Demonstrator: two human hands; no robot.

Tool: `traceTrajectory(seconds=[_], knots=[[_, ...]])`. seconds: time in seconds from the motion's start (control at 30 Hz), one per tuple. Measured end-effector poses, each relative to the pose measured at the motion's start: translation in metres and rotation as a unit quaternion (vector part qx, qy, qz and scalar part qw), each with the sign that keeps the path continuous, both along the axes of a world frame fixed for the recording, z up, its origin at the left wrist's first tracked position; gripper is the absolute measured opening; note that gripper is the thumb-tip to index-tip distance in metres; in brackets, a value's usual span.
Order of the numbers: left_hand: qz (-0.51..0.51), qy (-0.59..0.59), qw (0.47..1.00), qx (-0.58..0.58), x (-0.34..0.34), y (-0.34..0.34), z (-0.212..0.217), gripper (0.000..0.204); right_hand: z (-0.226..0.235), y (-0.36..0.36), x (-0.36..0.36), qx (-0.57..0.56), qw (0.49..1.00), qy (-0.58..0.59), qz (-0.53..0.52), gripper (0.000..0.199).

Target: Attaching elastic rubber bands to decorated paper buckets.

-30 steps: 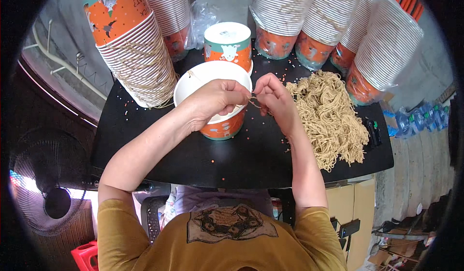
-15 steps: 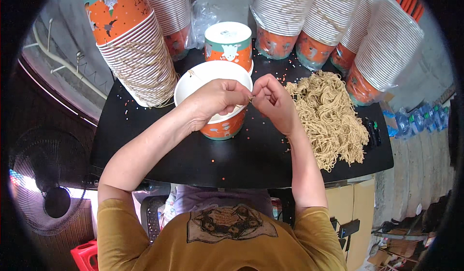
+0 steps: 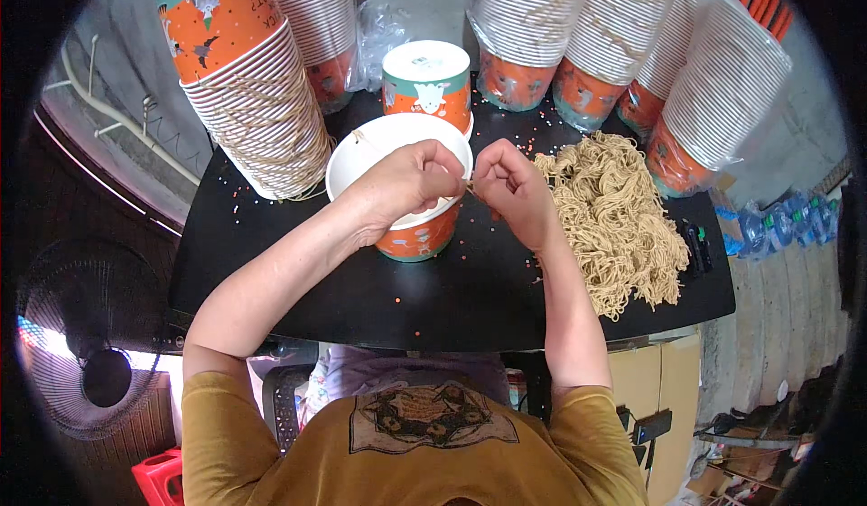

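Note:
A paper bucket [image 3: 417,241], white inside and orange with a green base band, stands on the black table in front of me. At its right rim the fingertips of my left hand [image 3: 411,181] and my right hand [image 3: 508,184] are pinched close together. Between them shows a short bit of beige cord, mostly hidden by the fingers. My left hand and wrist pass over the bucket's opening. A small knotted cord end [image 3: 358,136] shows on the inner left wall. To the right of my right hand lies a big tangled heap of beige cords [image 3: 623,226].
At the left stands a tall stack of buckets [image 3: 262,118] strung with cords. An upturned bucket [image 3: 427,91] sits behind the bucket at hand. Plastic-wrapped bucket stacks [image 3: 524,37] line the table's back. Small dark tools [image 3: 697,249] lie right of the heap. A fan [image 3: 99,362] stands lower left.
Both hands stay at the bucket's right rim, still pinched together. Their fingertips have shifted only slightly; the bucket and the heap look unmoved.

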State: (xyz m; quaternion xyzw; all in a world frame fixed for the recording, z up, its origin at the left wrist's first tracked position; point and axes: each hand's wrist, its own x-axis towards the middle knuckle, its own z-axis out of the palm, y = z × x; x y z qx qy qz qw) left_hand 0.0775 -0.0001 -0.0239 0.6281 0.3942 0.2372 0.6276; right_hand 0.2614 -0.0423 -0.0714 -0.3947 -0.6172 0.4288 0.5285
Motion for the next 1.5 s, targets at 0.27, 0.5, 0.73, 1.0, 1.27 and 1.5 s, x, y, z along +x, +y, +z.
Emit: traceTrajectory(seconds=[0.27,0.5,0.73,1.0,1.27,1.5], knots=[[-0.018,0.038,0.999,0.035,0.0001,-0.0023,0.0019,0.014,0.0023,-0.0013,0.0012,-0.035,0.999,0.022,-0.009,0.011],[-0.028,0.035,0.999,0.028,0.0009,-0.0029,0.0015,0.017,0.0043,-0.0016,0.0016,-0.042,0.999,0.028,-0.011,0.01],[-0.009,0.059,0.996,0.066,0.0029,-0.0055,0.0037,0.014,0.0032,-0.0017,0.0015,-0.042,0.998,0.033,-0.022,0.009],[-0.017,0.047,0.997,0.059,0.0014,-0.0057,0.0033,0.013,0.0048,-0.0024,0.0,-0.048,0.998,0.031,-0.029,0.009],[-0.013,0.038,0.998,0.051,0.0008,-0.0047,0.0002,0.012,0.0065,-0.0018,-0.0036,-0.067,0.995,0.055,-0.041,0.006],[-0.026,0.054,0.996,0.066,-0.0012,-0.0057,0.0052,0.011,0.0044,-0.0017,-0.0049,-0.067,0.994,0.075,-0.04,0.005]])
